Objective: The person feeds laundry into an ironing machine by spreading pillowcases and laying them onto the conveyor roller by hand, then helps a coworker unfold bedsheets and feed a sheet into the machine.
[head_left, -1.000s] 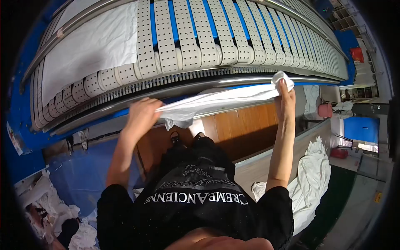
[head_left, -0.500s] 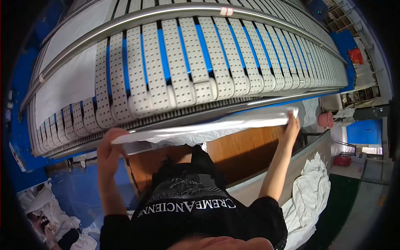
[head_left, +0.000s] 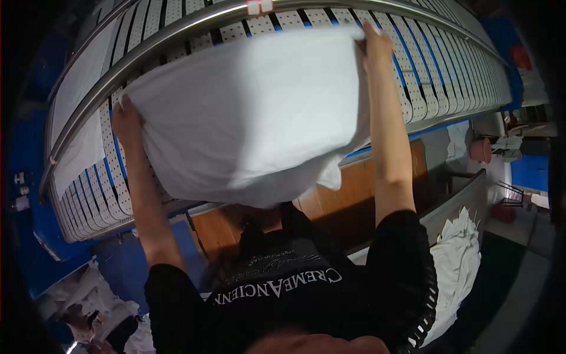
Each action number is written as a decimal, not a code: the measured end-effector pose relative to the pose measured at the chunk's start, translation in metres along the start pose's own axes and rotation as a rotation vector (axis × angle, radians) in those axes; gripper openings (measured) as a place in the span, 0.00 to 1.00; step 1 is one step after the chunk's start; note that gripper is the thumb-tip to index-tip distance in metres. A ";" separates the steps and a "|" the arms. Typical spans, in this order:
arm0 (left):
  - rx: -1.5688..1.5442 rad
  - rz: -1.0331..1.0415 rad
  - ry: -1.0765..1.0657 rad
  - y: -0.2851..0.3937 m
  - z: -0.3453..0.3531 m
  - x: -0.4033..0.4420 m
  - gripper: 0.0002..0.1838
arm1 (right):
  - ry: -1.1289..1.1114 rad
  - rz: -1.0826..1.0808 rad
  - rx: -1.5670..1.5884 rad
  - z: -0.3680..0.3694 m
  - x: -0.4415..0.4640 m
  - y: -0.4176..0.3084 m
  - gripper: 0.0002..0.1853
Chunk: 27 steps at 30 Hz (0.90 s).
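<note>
A plain white cloth (head_left: 295, 94) is spread between my two hands over the front of a wide belt machine. My left hand (head_left: 127, 124) pinches its far left corner beside the metal bar. At the far right corner, my right hand (head_left: 377, 48) is closed on the cloth's edge. The near part of the cloth sags past the machine's front edge toward my body. Under it run perforated cream belts (head_left: 436, 76) with blue gaps; the cloth hides their middle part.
A curved metal rail (head_left: 194, 26) crosses above the belts. Another white sheet (head_left: 79, 144) lies on the belts at left. Crumpled white linen (head_left: 457, 271) rests at right, and more piled fabric (head_left: 100, 307) is at lower left. A pink bucket (head_left: 480, 150) stands at far right.
Both hands have moved forward and up over the belts, carrying the cloth from in front of the machine. It was a narrow stretched strip and now shows as a broad spread sheet.
</note>
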State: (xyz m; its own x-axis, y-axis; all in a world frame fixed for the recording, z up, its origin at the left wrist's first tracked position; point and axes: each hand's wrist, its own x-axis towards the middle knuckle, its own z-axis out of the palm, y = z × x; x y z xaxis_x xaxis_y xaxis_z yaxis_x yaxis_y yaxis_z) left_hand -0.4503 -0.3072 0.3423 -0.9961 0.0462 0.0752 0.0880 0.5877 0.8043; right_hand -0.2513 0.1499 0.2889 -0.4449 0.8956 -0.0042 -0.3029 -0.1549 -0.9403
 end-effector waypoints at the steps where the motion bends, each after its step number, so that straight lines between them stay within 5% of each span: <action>1: 0.113 0.269 0.165 -0.004 0.003 0.000 0.16 | -0.132 0.024 -0.006 0.016 -0.003 -0.006 0.17; 2: 0.224 0.540 0.327 -0.008 0.005 -0.001 0.18 | -0.124 0.031 -0.004 0.010 -0.009 -0.004 0.17; 4: 0.239 0.601 0.365 -0.010 -0.015 -0.060 0.24 | -0.117 -0.390 -0.302 -0.015 -0.033 -0.007 0.22; 7: 0.199 0.736 0.537 -0.050 -0.030 -0.165 0.20 | 0.163 -0.488 -0.198 -0.084 -0.123 -0.028 0.19; 10: -0.479 0.099 0.568 -0.113 -0.002 -0.223 0.09 | 0.473 -0.338 -0.424 -0.204 -0.157 0.059 0.15; 11: -0.640 -0.205 0.566 -0.113 0.009 -0.229 0.06 | 0.369 -0.111 -0.417 -0.223 -0.164 0.078 0.15; 13: -0.188 0.124 0.105 -0.135 0.029 -0.234 0.09 | 0.033 0.268 -0.444 -0.219 -0.183 0.085 0.17; 14: -0.174 0.120 0.089 -0.143 0.016 -0.230 0.09 | 0.045 0.286 -0.445 -0.207 -0.192 0.081 0.17; 16: -0.058 -0.288 -0.889 -0.154 -0.001 -0.209 0.15 | -0.556 0.802 -0.240 -0.199 -0.195 0.075 0.20; 19: 0.134 -0.119 -0.739 -0.159 -0.034 -0.168 0.15 | -0.425 0.757 -0.658 -0.236 -0.176 0.084 0.22; 20: 0.019 -0.243 -0.751 -0.170 -0.042 -0.161 0.14 | -0.418 0.753 -0.748 -0.246 -0.173 0.077 0.24; 23: -0.355 -0.510 -0.632 -0.156 -0.001 -0.183 0.14 | -0.143 0.812 -0.420 -0.219 -0.204 0.067 0.25; 25: -0.272 -0.457 -0.764 -0.213 0.030 -0.198 0.15 | -0.191 0.932 -0.541 -0.235 -0.222 0.100 0.28; 26: -0.115 -0.173 -0.790 -0.256 0.039 -0.211 0.16 | -0.262 1.023 -0.676 -0.246 -0.217 0.112 0.29; 27: 0.036 0.170 -0.832 -0.284 0.048 -0.191 0.18 | -0.086 0.851 -0.735 -0.261 -0.225 0.123 0.27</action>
State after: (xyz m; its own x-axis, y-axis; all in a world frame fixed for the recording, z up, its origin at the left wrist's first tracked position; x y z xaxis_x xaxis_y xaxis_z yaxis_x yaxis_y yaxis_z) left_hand -0.2857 -0.4443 0.0711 -0.6511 0.7072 -0.2757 0.2511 0.5435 0.8010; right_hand 0.0315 0.0382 0.0852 -0.3352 0.5799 -0.7426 0.6836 -0.3927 -0.6152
